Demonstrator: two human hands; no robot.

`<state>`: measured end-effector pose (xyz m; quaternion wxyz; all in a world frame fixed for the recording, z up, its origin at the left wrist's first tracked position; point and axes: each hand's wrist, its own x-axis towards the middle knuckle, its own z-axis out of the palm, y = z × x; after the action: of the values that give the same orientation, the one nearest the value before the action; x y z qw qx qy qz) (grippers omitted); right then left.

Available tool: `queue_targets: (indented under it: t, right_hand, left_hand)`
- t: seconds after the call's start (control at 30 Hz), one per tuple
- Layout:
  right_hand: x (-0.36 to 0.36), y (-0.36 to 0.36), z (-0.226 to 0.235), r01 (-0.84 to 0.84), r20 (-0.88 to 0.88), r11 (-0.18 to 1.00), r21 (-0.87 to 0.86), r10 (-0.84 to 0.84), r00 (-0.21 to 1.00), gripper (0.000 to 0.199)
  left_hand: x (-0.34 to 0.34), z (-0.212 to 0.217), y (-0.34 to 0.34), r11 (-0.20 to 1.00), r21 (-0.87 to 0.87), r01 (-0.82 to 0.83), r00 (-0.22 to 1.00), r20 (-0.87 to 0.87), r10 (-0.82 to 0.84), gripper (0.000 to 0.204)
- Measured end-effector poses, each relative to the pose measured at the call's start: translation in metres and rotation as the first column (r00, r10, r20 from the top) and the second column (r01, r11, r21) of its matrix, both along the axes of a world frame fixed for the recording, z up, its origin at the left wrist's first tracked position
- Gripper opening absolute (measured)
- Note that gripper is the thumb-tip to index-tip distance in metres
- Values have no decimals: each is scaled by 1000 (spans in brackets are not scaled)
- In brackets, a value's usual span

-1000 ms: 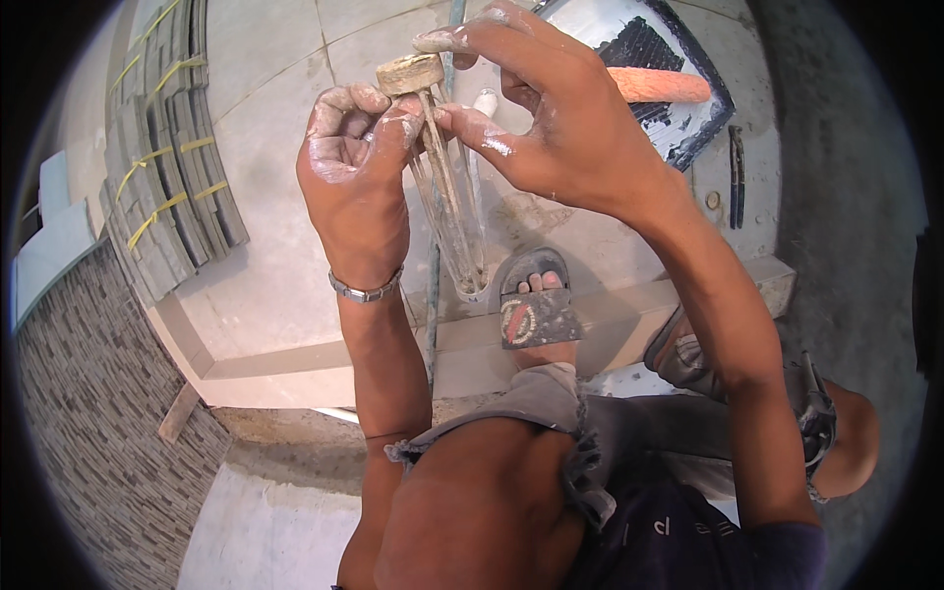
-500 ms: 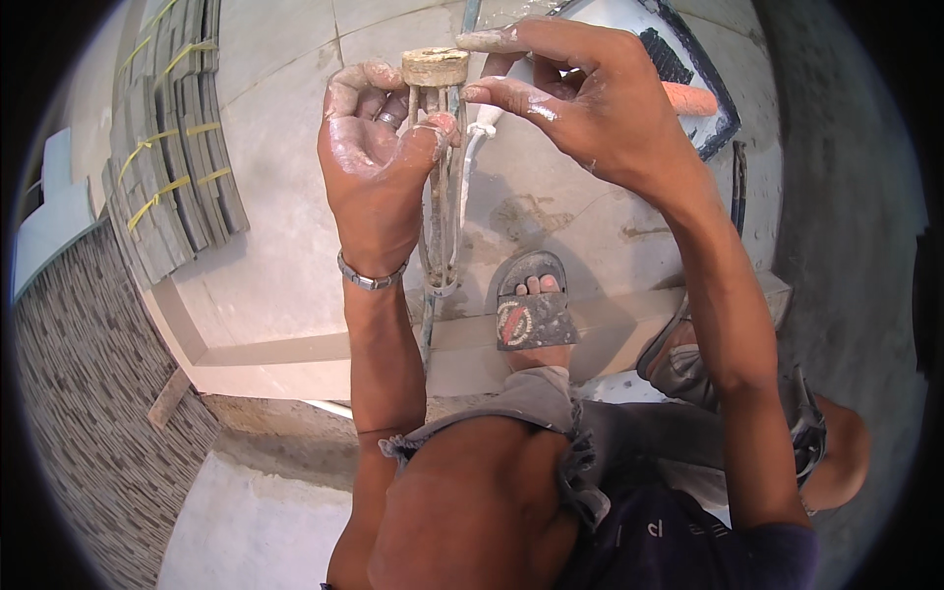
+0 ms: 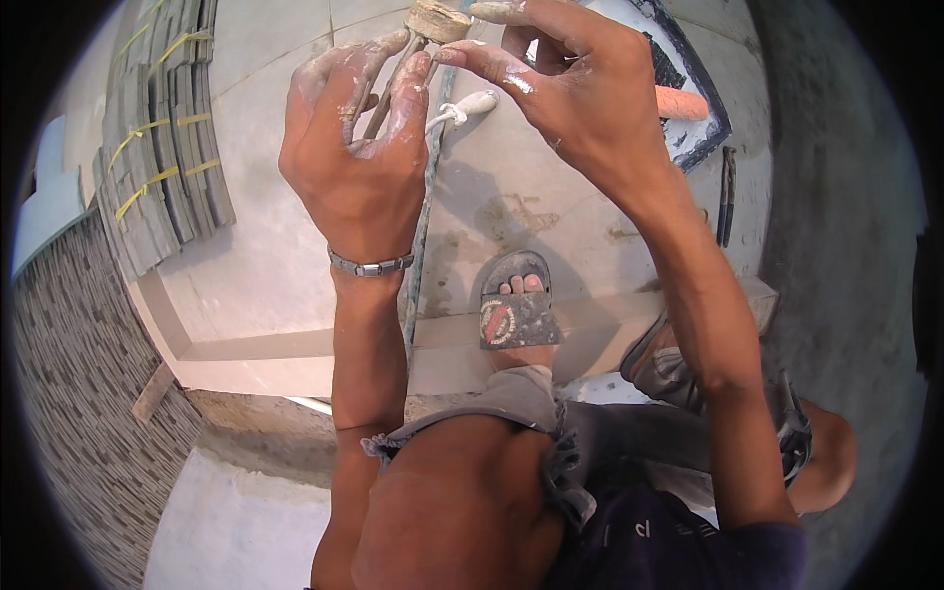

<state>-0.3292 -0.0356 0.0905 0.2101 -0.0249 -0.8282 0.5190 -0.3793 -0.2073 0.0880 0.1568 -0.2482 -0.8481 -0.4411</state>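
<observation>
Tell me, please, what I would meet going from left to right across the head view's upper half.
Pale-blue panel, grey strip bundles, left hand, round-topped object, right hand, orange cylinder, slim dark tool.

A bracelet (image 3: 370, 266) of flat grey metal links rings the left wrist (image 3: 372, 243). White smears mark the fingers (image 3: 407, 108). The grey trousers (image 3: 629, 433) are torn open, with frayed edges; the dark navy shirt (image 3: 639, 556) bears pale lettering. A dark, spattered sandal (image 3: 519, 323) carries a round red-and-white print.
</observation>
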Motion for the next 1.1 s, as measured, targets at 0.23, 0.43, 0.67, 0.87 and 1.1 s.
queue_targets:
  t: [0.23,0.43,0.67,0.87,1.1]
  right_hand:
    - [-11,-19,7,186,-75,950,252,-172,982,32]
    - [-7,-11,4,33,-20,992,120,-31,999,20]
    - [-12,4,4,41,-46,973,228,-31,998,18]
    - [-12,11,6,11,3,968,251,-12,1000,17]
    - [-12,21,8,-21,61,982,190,9,998,15]
  left_hand:
    - [-15,-8,3,972,228,61,988,123,-91,19]
    - [-12,1,-1,993,106,50,990,127,-63,24]
    - [-16,-2,3,979,143,148,982,92,-162,34]
    - [-10,-2,9,998,-4,60,997,-42,-60,35]
    - [-13,-5,8,994,92,65,998,-12,-64,25]
